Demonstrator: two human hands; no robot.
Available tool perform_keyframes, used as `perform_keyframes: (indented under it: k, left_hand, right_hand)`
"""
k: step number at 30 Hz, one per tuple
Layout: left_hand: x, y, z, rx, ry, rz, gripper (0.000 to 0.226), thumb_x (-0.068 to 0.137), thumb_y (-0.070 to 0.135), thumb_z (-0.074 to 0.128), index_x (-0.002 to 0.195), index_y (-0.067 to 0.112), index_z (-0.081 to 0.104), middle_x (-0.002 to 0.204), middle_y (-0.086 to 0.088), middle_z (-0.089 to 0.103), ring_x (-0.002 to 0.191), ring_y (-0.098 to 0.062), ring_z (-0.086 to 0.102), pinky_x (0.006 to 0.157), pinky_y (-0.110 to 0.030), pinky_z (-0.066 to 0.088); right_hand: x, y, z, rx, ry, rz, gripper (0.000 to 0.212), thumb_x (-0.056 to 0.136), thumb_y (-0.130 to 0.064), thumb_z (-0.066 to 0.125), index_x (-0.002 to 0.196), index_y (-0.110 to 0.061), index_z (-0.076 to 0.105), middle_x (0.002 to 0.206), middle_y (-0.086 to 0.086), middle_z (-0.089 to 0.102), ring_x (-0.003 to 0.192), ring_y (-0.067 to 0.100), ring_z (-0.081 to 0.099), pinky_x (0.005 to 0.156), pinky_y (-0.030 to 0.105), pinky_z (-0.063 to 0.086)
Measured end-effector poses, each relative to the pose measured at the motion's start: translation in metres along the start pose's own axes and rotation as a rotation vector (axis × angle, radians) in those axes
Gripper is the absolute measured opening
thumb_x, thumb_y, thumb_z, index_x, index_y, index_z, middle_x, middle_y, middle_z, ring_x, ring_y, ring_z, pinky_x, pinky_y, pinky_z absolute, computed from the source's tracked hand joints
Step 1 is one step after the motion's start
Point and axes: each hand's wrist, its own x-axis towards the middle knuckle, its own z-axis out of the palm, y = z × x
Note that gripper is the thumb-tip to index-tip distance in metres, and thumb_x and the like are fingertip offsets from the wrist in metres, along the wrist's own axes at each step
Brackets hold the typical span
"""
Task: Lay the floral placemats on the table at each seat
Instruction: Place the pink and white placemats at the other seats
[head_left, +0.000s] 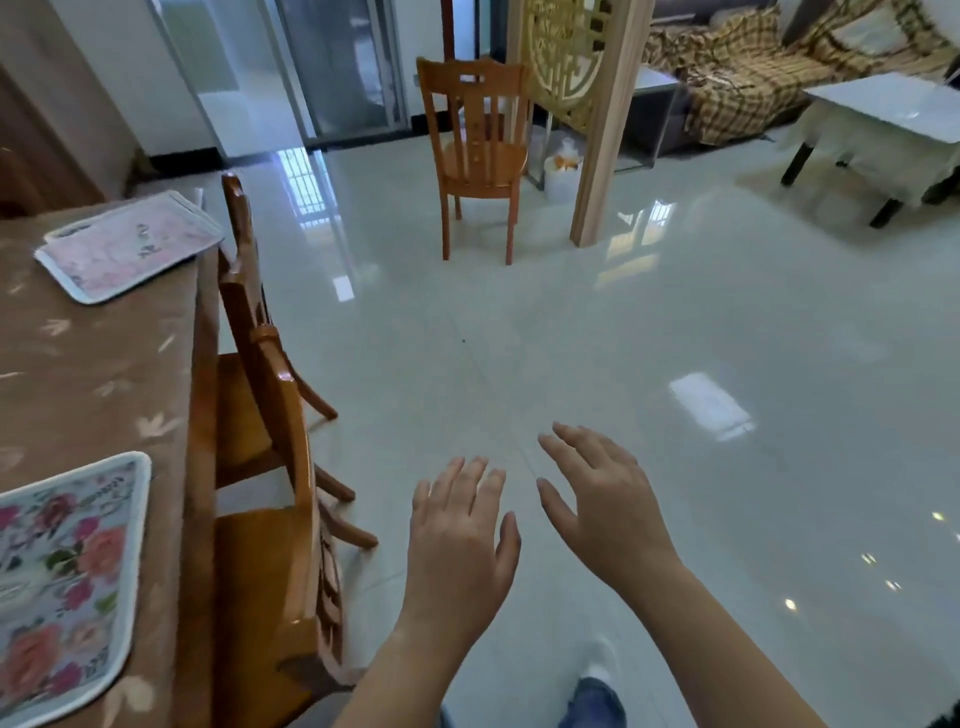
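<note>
Near mat (67, 582), far mat (130, 247) on tbl (93, 374)

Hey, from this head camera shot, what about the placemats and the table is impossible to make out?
Near placemat: head view, cut off by the left and bottom edges.
Far placemat: head view, a second rim shows behind it; one mat or two stacked, too blurred to tell.
Table: head view, cut by the left edge, so its other seats are unseen.
</note>
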Motion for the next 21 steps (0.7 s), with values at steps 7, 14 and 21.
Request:
perform_keyframes:
  k: [7, 14, 21]
  left_hand:
    - [0.108, 0.009, 0.027, 0.061, 0.139, -0.119, 0.039, 0.071, 0.008, 0.072, 0.108, 0.000, 0.061, 0.111, -0.020, 0.064, 0.108, -0.038, 0.056, 0.089, -0.059, 0.044]
    - [0.199, 0.033, 0.047, 0.091, 0.169, -0.181, 0.038, 0.074, 0.008, 0.070, 0.110, 0.001, 0.060, 0.113, -0.020, 0.063, 0.111, -0.036, 0.055, 0.091, -0.061, 0.042]
    - [0.249, 0.007, 0.059, 0.143, 0.165, -0.283, 0.038, 0.075, 0.008, 0.070, 0.111, 0.002, 0.060, 0.115, -0.019, 0.062, 0.113, -0.035, 0.053, 0.090, -0.060, 0.044]
  right_hand:
    - [0.109, 0.056, -0.008, 0.101, -0.023, -0.120, 0.038, 0.082, -0.017, 0.064, 0.119, -0.009, 0.056, 0.123, 0.011, 0.060, 0.114, 0.030, 0.054, 0.097, 0.046, 0.043]
    - [0.203, 0.110, -0.030, 0.133, -0.024, -0.212, 0.039, 0.081, -0.015, 0.065, 0.118, -0.009, 0.057, 0.121, 0.011, 0.062, 0.112, 0.030, 0.056, 0.095, 0.047, 0.046]
    - [0.274, 0.117, -0.009, 0.178, -0.031, -0.309, 0.038, 0.076, -0.010, 0.070, 0.113, -0.006, 0.060, 0.115, 0.013, 0.064, 0.106, 0.034, 0.060, 0.091, 0.045, 0.045]
